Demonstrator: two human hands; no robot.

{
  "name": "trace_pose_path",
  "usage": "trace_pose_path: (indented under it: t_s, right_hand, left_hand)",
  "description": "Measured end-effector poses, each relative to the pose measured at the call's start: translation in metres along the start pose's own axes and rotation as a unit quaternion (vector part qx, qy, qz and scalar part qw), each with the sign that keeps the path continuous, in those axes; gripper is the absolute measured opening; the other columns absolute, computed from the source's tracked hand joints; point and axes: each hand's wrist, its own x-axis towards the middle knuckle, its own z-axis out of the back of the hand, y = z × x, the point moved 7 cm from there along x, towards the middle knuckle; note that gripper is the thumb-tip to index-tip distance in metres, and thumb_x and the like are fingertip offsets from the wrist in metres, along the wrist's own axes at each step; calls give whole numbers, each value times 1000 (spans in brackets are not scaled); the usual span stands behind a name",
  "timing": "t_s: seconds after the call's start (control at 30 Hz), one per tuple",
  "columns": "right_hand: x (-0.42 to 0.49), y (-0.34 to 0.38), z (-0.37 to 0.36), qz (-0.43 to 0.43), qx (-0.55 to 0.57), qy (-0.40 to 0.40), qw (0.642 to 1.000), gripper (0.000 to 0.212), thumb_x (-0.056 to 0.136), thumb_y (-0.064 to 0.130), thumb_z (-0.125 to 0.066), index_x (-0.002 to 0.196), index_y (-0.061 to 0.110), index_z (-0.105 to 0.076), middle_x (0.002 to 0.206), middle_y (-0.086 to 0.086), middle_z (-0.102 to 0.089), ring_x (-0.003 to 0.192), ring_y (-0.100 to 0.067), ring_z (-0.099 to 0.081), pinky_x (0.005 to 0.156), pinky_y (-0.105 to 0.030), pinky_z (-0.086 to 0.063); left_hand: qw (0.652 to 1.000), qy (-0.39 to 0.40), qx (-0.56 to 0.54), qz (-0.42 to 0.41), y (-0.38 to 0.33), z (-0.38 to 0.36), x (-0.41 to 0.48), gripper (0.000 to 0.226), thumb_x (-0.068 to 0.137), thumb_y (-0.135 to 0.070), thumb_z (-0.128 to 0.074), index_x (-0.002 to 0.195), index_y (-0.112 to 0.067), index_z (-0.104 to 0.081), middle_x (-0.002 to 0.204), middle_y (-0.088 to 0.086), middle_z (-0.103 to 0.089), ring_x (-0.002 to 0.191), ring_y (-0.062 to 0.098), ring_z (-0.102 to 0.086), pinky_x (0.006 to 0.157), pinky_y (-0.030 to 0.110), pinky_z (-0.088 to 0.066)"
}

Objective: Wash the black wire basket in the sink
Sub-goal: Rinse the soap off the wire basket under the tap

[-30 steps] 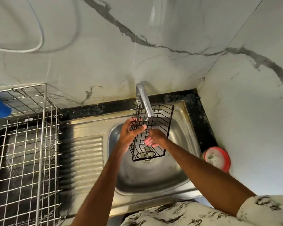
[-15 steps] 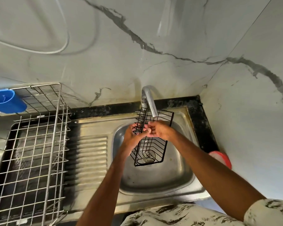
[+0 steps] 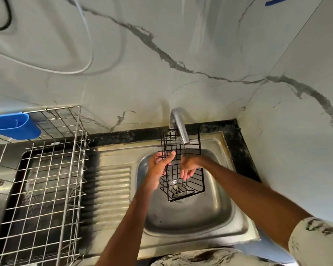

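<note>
Holding the black wire basket (image 3: 170, 143) upright directly beneath the tap (image 3: 179, 121), over the sink (image 3: 229, 208) bowl. Gripping its edge just left of the tap with the left hand (image 3: 158, 167), thumb across the front, fingers curled behind. Laying the right hand (image 3: 188, 167) against the mesh below the spout, fingers loosely straight, pointing down. Risking a slip: probably wet wire, gripped by one hand only, possibly dropping into the bowl or knocking the spout.

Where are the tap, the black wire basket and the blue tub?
tap (image 3: 181, 129), head view, on the middle of its spout.
black wire basket (image 3: 194, 178), head view, on its lower wire grid.
blue tub (image 3: 15, 127), head view, on its front wall.
</note>
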Motion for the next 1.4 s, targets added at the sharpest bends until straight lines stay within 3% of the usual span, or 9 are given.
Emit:
trace_pose_path:
  t_s: [0.27,0.4,0.5,0.63,0.83,0.97,1.13,1.2,1.4]
  right_hand:
    - [-36,-5,56,165,240,-361,886,19,96,2,-57,106,7,-72,108,-6,-75,92,-16,-72,78,-26,-58]
    - [-43,-25,72,146,433,-367,810,27,95,-6,-51,87,14,-66,97,-20,-74,86,-30,-74,74,-36,-62]
    - [-19,-22,71,123,502,-299,802,18,98,7,-57,109,-5,-66,105,-27,-71,88,-32,-72,85,-41,-60]
    - [4,5,60,138,536,-162,817,100,45,54,-91,124,3,-56,113,-21,-67,106,-35,-66,98,-45,-53]
    - [58,6,74,110,689,-164,697,37,104,27,-54,124,-2,-46,141,-39,-43,120,-49,-59,106,-56,-47]
    - [45,29,68,82,793,-93,597,35,103,23,-51,124,-3,-50,110,-29,-59,99,-44,-66,90,-60,-55]
    - [-7,33,72,110,794,-99,590,37,108,7,-27,119,-5,-59,95,-12,-69,84,-17,-70,95,-25,-53]
    - [0,22,68,85,810,-79,575,42,107,13,-26,135,-6,-51,106,-22,-69,94,-27,-69,111,-33,-45]
    - [-8,10,63,140,746,-88,645,40,104,12,-35,137,-5,-48,119,-25,-68,107,-31,-67,105,-39,-47]
  left_hand:
    - [995,-46,86,1,14,29,-2,89,46,-66,-95,122,-34,-61,120,-8,-71,112,18,-65,95,51,-57]
    - [976,-111,188,20,34,48,-7,100,39,-81,-88,122,-33,-59,112,-8,-72,102,16,-69,94,49,-58]
    - [957,-175,229,44,21,52,-37,89,52,-62,-93,123,-22,-57,105,-5,-68,93,17,-67,91,43,-58]
    - [957,-188,204,82,22,61,-45,118,56,-63,-93,148,-9,-42,135,6,-60,121,30,-61,97,43,-50]
    - [980,-149,90,95,50,74,-20,133,22,-86,-85,133,-18,-60,123,1,-70,111,24,-66,91,49,-60]
    - [987,-129,62,80,32,66,-22,130,22,-84,-87,132,-20,-60,127,0,-69,115,22,-63,95,51,-59]
    - [989,-105,53,86,9,61,-36,110,44,-66,-94,133,-17,-51,123,0,-60,115,22,-59,103,54,-52]
    - [992,-91,42,81,5,60,-39,80,55,-56,-95,118,-22,-57,114,-3,-63,110,19,-60,102,52,-51]
    - [991,-95,66,71,-2,57,-50,86,47,-66,-94,114,-22,-62,112,1,-71,107,20,-65,96,51,-55]
